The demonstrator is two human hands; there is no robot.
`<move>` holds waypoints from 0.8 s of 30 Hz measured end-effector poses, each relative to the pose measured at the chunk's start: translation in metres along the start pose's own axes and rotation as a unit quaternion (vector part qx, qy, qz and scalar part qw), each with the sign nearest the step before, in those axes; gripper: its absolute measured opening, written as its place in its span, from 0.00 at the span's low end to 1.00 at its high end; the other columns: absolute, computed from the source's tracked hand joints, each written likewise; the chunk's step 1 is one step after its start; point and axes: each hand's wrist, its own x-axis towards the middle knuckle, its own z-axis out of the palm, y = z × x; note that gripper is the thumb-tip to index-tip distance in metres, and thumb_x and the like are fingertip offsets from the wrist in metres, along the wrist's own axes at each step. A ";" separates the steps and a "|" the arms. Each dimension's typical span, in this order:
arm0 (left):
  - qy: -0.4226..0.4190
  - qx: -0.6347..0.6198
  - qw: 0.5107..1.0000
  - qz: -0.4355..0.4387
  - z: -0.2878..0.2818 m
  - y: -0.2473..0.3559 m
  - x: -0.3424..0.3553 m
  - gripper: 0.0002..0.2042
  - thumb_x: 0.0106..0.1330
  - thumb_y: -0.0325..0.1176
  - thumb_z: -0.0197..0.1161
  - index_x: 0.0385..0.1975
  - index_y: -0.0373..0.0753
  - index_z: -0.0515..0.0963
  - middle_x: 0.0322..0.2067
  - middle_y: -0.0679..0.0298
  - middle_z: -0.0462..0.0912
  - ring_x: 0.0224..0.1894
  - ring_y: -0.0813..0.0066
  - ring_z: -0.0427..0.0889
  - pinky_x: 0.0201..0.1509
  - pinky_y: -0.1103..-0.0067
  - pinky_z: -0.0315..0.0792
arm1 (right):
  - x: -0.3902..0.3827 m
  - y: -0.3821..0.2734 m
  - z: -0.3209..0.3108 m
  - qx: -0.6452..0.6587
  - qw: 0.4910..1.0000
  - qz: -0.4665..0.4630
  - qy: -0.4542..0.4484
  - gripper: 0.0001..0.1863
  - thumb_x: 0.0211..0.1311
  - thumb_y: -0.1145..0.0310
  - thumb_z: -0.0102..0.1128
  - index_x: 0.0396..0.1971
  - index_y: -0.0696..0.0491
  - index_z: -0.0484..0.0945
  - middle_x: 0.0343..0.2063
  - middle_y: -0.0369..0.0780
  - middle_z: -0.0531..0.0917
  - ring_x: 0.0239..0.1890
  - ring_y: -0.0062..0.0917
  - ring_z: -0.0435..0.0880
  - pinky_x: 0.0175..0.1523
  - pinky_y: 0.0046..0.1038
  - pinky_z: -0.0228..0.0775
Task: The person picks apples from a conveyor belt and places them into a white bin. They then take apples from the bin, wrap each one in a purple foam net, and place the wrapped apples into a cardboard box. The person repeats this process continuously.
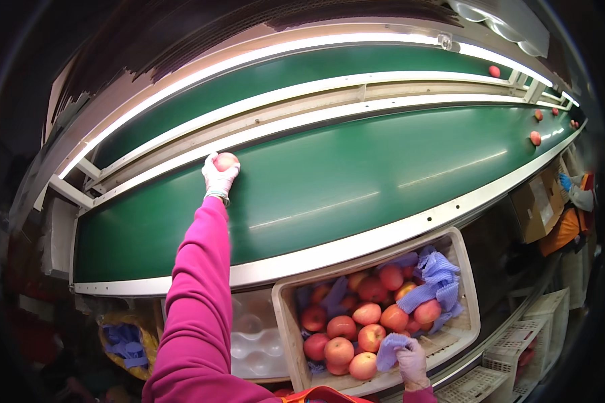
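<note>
My left hand [220,180], in a pale glove, reaches across the green conveyor belt [356,168] to its far side. Its fingers are wrapped round a red apple [226,162]. Over the near right corner of a white plastic crate [467,282], my gloved right hand [412,363] pinches a purple foam fruit net [390,350]. Several red and yellowish apples [366,314] lie heaped in the crate beside that hand. More purple foam nets [439,277] are bunched at the crate's right end, some tucked among the fruit.
A white moulded tray [257,336] lies left of the crate. Beyond it stands a yellow bag [144,342] with purple nets inside. Several apples [535,138] sit at the belt's far right end. Another person's blue-gloved hand [565,182] shows near a cardboard box [538,205].
</note>
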 end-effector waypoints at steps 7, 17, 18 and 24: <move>-0.332 -0.566 0.699 -0.285 -0.048 0.081 -0.123 0.39 0.55 0.62 0.61 0.60 0.39 0.62 0.55 0.50 0.70 0.52 0.55 0.77 0.45 0.69 0.81 | 0.030 -0.033 0.020 -0.062 0.989 -0.115 -0.068 0.06 0.58 0.79 0.58 0.36 0.58 0.78 0.33 0.35 0.81 0.36 0.15 0.77 0.42 0.20 0.72; -0.359 -0.516 0.572 -0.527 -0.003 0.116 -0.371 0.43 0.54 0.71 0.52 0.53 0.33 0.69 0.44 0.47 0.78 0.42 0.54 0.81 0.41 0.68 0.81 | 0.033 -0.029 -0.012 0.073 0.975 -0.123 -0.168 0.09 0.65 0.77 0.54 0.44 0.59 0.77 0.38 0.34 0.79 0.40 0.14 0.76 0.47 0.18 0.70; -0.370 -0.521 0.528 -0.559 0.001 0.106 -0.390 0.42 0.54 0.70 0.55 0.54 0.35 0.69 0.44 0.49 0.78 0.41 0.53 0.80 0.44 0.65 0.79 | 0.032 -0.031 -0.018 0.088 0.974 -0.116 -0.171 0.10 0.65 0.78 0.53 0.45 0.59 0.76 0.39 0.34 0.79 0.41 0.14 0.76 0.49 0.17 0.69; -0.403 -0.223 0.816 -0.351 0.024 0.087 -0.462 0.32 0.60 0.60 0.58 0.53 0.39 0.71 0.46 0.58 0.79 0.46 0.66 0.79 0.54 0.69 0.72 | 0.029 -0.019 -0.058 0.114 0.982 -0.080 -0.126 0.15 0.65 0.77 0.54 0.52 0.59 0.73 0.43 0.34 0.79 0.44 0.14 0.76 0.52 0.17 0.69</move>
